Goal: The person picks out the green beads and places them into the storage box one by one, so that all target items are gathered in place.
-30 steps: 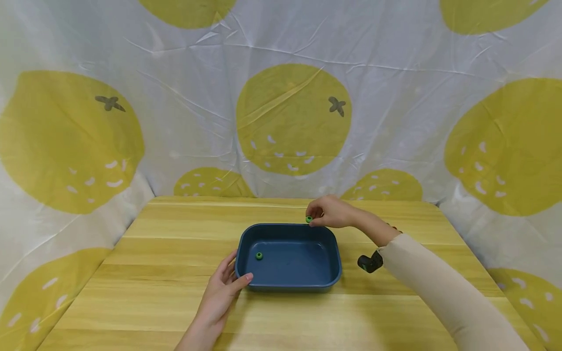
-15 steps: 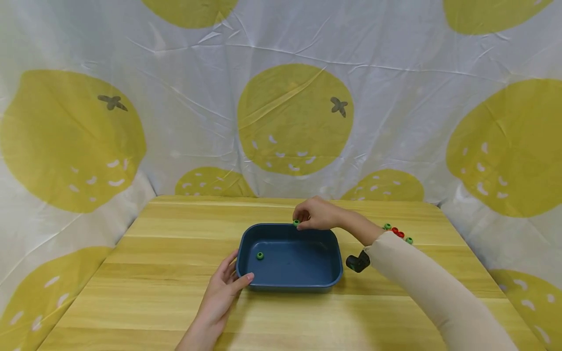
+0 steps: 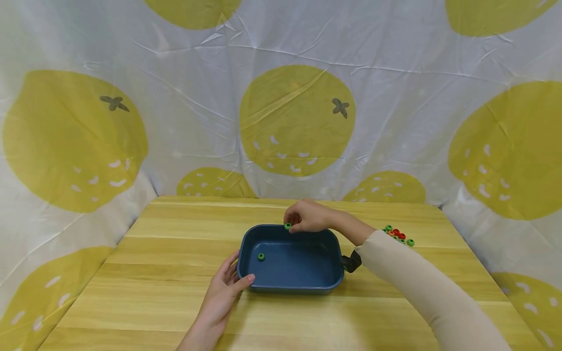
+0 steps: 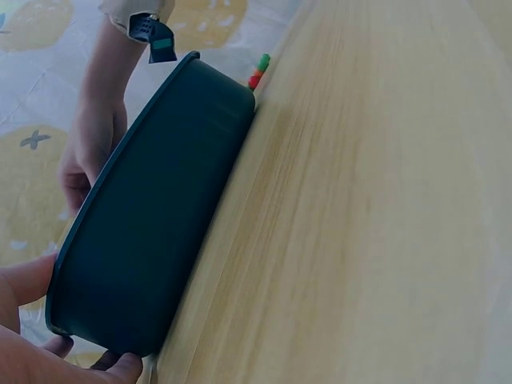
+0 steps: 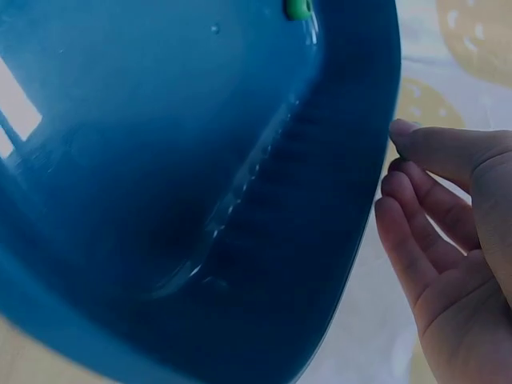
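Note:
A dark blue rectangular tub [image 3: 303,267] sits on the table, with one green bead [image 3: 261,257] on its floor toward the left. My left hand [image 3: 219,295] holds the tub's left end, thumb over the near-left rim and fingers against the outer wall. Over the far rim, my right hand [image 3: 309,216] pinches a second green bead [image 3: 287,226] between thumb and fingertips. In the right wrist view, this hand [image 5: 456,208] is right at the tub's rim, its bead mostly hidden by the fingers. The left wrist view shows the tub's outer side [image 4: 152,200].
Several red, orange and green beads [image 3: 396,233] lie in a loose group on the table right of the tub, partly behind the right sleeve [image 3: 421,278]. A black wrist device [image 3: 351,262] overlaps the tub's right rim. A lemon-print cloth [image 3: 197,122] hangs behind the wooden table [image 3: 131,292].
My right hand has moved left along the far rim and slightly lower, carrying the green bead. The bead group on the right has come out from behind the arm. My left hand stays put.

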### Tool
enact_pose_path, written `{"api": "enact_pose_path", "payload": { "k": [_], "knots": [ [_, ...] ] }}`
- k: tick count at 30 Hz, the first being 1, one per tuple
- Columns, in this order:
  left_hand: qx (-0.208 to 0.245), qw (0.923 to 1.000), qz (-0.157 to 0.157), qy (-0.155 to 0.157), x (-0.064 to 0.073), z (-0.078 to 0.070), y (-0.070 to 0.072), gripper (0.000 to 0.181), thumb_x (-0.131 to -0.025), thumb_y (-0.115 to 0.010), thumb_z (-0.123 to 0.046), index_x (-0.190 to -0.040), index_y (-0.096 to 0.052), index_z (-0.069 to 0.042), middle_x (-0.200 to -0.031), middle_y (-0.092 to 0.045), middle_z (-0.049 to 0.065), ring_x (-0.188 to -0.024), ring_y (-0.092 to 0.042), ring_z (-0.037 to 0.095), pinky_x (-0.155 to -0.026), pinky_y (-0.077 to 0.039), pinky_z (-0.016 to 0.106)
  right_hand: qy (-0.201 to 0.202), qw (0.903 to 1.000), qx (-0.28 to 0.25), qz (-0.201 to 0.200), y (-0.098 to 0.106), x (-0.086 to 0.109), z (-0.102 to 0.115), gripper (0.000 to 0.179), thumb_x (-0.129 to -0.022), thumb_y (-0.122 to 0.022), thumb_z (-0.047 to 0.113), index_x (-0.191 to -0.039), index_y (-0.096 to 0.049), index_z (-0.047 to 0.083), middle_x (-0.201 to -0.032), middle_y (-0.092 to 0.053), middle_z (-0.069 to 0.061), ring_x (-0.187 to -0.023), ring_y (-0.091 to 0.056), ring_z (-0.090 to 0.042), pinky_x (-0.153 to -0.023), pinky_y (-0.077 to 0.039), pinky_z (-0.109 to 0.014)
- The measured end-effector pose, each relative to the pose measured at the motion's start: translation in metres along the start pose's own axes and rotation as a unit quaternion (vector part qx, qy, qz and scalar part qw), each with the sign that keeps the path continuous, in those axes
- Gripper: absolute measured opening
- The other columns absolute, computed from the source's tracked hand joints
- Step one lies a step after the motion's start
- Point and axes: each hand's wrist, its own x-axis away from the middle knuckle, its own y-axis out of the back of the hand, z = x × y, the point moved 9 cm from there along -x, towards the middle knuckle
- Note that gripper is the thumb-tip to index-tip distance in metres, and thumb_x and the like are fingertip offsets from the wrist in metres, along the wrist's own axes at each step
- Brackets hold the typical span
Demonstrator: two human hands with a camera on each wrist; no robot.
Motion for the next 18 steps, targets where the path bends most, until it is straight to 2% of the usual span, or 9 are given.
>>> {"api": "enact_pose_path", "payload": {
  "k": [9,18],
  "knots": [
    [-0.004,1.0,0.002,0.002,0.001,0.0,-0.001,0.077,-0.093,-0.074,0.001,-0.16,-0.036,-0.008,-0.159,-0.037,0.024,-0.141,-0.042,0.039,-0.096,-0.05,0.03,0.016,0.9996,0.013,0.02,-0.006,-0.014,0.015,0.021,-0.094,-0.078,0.011,-0.114,-0.074,0.004,-0.102,-0.073,0.001,-0.093,-0.068,-0.011,-0.083,-0.054,-0.026],
    [-0.011,0.9999,0.001,0.007,0.001,-0.001,-0.001,0.078,-0.094,-0.074,0.0,-0.16,-0.035,-0.009,-0.16,-0.035,0.025,-0.141,-0.041,0.04,-0.099,-0.05,0.034,0.018,0.9981,0.029,0.05,-0.013,-0.027,0.025,0.019,-0.094,-0.077,0.011,-0.113,-0.075,0.007,-0.1,-0.073,0.004,-0.092,-0.067,-0.009,-0.083,-0.053,-0.025]
  ]
}}
